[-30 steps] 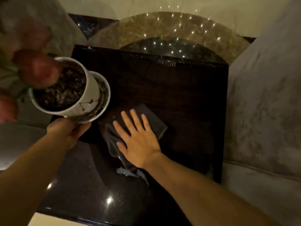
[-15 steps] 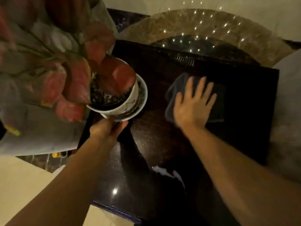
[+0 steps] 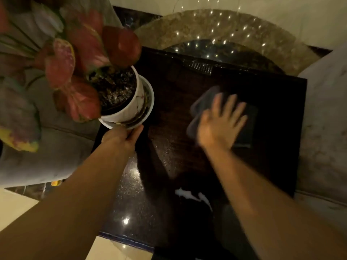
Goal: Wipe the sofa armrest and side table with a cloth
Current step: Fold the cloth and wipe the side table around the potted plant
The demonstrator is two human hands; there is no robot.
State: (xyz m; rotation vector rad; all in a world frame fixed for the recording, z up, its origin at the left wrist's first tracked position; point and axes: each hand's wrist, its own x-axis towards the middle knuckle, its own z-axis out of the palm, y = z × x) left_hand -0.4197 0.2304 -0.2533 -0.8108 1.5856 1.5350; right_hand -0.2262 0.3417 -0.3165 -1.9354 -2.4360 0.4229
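Note:
A dark glossy side table [image 3: 169, 184] fills the middle of the head view. My right hand [image 3: 221, 124] lies flat, fingers spread, on a dark grey cloth [image 3: 246, 124] on the table's far right part; the hand is motion-blurred. My left hand [image 3: 122, 137] grips the white saucer under a white plant pot [image 3: 129, 107] and holds it tilted at the table's left edge. Red and pink leaves [image 3: 82, 59] hang over the pot. Grey sofa armrests flank the table, one armrest [image 3: 56, 152] on the left and one armrest [image 3: 323, 119] on the right.
A round patterned stone inlay in the floor [image 3: 216, 29] lies beyond the table's far edge, dotted with light reflections. Pale floor tiles [image 3: 15, 209] show at the lower left. Ceiling lights glint on the table's near left part.
My right hand has slid the cloth from the table's near middle to its far right. The view has shifted, bringing the held pot and its leaves further into the frame.

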